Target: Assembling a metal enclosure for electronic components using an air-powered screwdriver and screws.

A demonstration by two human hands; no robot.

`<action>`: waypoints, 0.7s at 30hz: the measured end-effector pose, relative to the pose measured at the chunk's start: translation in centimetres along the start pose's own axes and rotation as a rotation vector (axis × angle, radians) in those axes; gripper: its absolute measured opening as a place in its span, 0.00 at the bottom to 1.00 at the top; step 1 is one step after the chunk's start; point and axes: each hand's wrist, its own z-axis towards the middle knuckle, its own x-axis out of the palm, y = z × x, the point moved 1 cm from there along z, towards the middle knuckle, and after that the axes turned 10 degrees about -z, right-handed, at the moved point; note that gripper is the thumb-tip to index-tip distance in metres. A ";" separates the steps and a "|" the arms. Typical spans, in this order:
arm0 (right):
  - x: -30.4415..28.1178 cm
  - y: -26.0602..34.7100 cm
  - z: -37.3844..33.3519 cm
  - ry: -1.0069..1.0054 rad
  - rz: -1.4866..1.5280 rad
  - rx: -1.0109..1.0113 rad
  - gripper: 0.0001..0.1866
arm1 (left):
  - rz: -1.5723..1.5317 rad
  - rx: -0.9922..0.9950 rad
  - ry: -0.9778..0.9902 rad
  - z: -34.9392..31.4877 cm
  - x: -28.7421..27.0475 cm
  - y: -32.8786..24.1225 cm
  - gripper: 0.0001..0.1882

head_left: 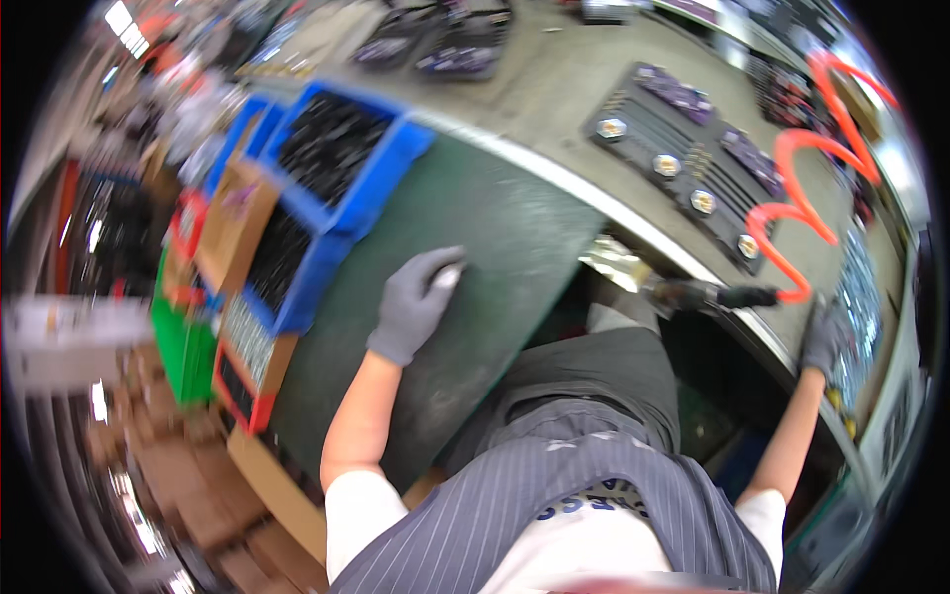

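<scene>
My left hand [414,305], in a grey glove, hangs over the green work mat [475,208] with its fingers curled toward the thumb. Something pale shows at the thumb tip; whether it is a small part or the bare thumb I cannot make out. Far to the right, my right hand [823,335], gloved in grey too, reaches to the near side of a pile of small silvery screw-like parts [861,302]. Its fingertips are blurred against the pile. Between the hands, a dark air screwdriver [708,296] lies at the bench edge, joined to a red coiled hose [782,233].
Blue bins [381,188] of black parts stand at the left, beside a cardboard box [236,223] and a red-edged bin [237,388]. A dark fixture [683,163] with several round white-and-gold pieces lies on the bench. Further dark fixtures [460,54] sit at the back.
</scene>
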 end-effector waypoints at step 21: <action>-5.9 7.2 3.8 -0.184 0.207 -0.566 0.24 | 1.063 0.007 -0.468 -5.5 -19.4 -7.7 0.18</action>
